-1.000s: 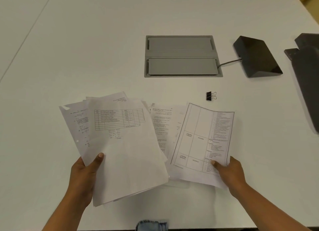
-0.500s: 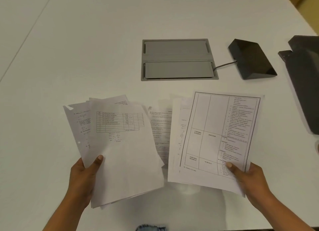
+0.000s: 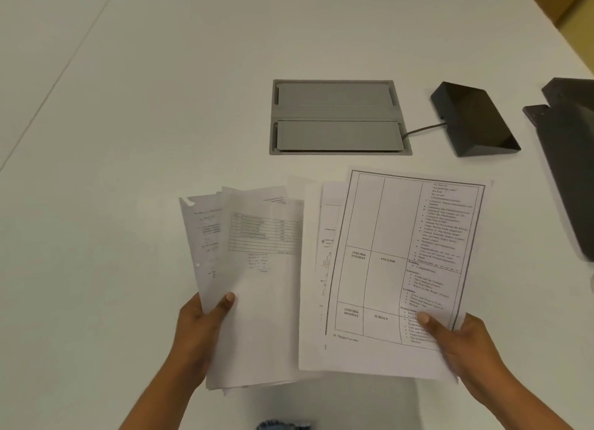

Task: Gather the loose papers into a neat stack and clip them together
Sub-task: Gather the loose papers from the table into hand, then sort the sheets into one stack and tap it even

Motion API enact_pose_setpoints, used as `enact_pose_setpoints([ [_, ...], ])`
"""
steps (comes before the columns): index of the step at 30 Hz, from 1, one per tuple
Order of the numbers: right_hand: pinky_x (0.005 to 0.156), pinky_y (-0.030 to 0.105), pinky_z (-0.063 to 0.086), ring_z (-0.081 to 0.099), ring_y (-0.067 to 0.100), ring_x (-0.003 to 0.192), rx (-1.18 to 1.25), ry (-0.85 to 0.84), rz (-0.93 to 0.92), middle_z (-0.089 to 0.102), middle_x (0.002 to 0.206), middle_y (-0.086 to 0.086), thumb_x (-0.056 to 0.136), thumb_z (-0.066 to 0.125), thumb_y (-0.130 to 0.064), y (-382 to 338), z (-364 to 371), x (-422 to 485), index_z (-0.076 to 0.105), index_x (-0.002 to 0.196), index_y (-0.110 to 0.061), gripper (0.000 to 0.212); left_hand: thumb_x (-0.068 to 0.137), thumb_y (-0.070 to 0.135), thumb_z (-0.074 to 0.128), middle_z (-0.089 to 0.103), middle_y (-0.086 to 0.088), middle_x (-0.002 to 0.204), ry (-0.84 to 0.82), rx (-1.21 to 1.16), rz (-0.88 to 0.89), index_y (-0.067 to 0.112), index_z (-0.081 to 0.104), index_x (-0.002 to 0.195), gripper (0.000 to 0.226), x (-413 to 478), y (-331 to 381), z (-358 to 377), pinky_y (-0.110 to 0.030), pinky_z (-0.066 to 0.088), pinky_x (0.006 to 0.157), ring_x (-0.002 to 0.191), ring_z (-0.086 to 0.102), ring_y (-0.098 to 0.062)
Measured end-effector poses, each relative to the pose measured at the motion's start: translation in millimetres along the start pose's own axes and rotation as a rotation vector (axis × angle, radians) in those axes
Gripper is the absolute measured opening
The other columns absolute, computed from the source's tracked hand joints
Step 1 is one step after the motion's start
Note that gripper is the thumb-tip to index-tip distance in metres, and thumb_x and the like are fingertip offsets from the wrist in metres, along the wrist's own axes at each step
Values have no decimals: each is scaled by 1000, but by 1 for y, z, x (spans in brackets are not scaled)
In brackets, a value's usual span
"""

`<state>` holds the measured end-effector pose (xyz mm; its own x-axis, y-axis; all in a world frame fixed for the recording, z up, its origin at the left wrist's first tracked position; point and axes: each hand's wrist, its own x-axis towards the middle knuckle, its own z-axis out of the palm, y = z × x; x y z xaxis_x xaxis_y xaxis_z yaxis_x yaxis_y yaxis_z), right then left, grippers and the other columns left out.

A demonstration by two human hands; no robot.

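Note:
I hold two bundles of printed white papers above the white table (image 3: pixel 160 92). My left hand (image 3: pixel 199 330) grips the left bundle (image 3: pixel 257 301) at its lower left edge, thumb on top; its sheets are fanned and uneven. My right hand (image 3: pixel 463 343) grips the right bundle (image 3: pixel 395 269) at its lower right corner; the top sheet carries a timetable grid with text. The right bundle's left edge lies over the left bundle's right edge. The black binder clip is hidden behind the raised right bundle.
A grey recessed cable hatch (image 3: pixel 337 117) sits in the table beyond the papers. A black wedge-shaped device (image 3: pixel 472 121) with a cord lies to its right. A dark object (image 3: pixel 572 159) stands at the right edge. Blue fabric (image 3: pixel 283 425) shows at the bottom.
My right hand lifted its bundle off the table and brought it left until it overlaps the left bundle. The binder clip, seen a second ago, is now covered.

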<state>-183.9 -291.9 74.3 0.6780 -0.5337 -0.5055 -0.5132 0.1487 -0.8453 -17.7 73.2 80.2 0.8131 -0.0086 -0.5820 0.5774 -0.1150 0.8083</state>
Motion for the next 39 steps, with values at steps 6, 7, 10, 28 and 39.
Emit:
enact_pose_setpoints([
  [6,71,28,60,76,25,94,96,-189,5,79,103,6,74,78,-28,-16,19,-8,79,100,-22,27,81,34,75,80,-2,107,-159,-83,-51,23,67,119,41,-14,8,20,-45,63,78,93,77,-25],
  [7,70,27,60,76,24,94,98,-196,-3,79,103,5,74,78,-27,-18,23,-8,79,100,-22,27,79,36,76,79,-3,109,-190,-112,-60,24,67,120,44,-17,8,23,-45,63,79,95,77,-26],
  [10,72,25,60,75,22,97,117,-228,15,78,107,4,76,76,-26,-21,34,-8,75,109,-17,34,83,36,73,78,-7,115,-267,-190,-106,24,69,122,41,-25,9,33,-45,63,79,101,75,-30],
  [28,77,26,59,73,14,102,5,-321,-192,77,111,-5,61,89,-31,-73,54,-6,72,111,-28,53,88,11,75,74,5,118,-491,166,46,24,58,131,49,-24,58,81,-38,58,95,111,70,-16],
  [39,70,20,58,74,11,94,122,-156,-453,78,100,-11,70,81,-24,-123,63,11,75,95,-37,29,76,22,86,74,-1,109,-199,136,403,24,61,117,48,-18,83,111,-30,63,78,102,72,-21],
])
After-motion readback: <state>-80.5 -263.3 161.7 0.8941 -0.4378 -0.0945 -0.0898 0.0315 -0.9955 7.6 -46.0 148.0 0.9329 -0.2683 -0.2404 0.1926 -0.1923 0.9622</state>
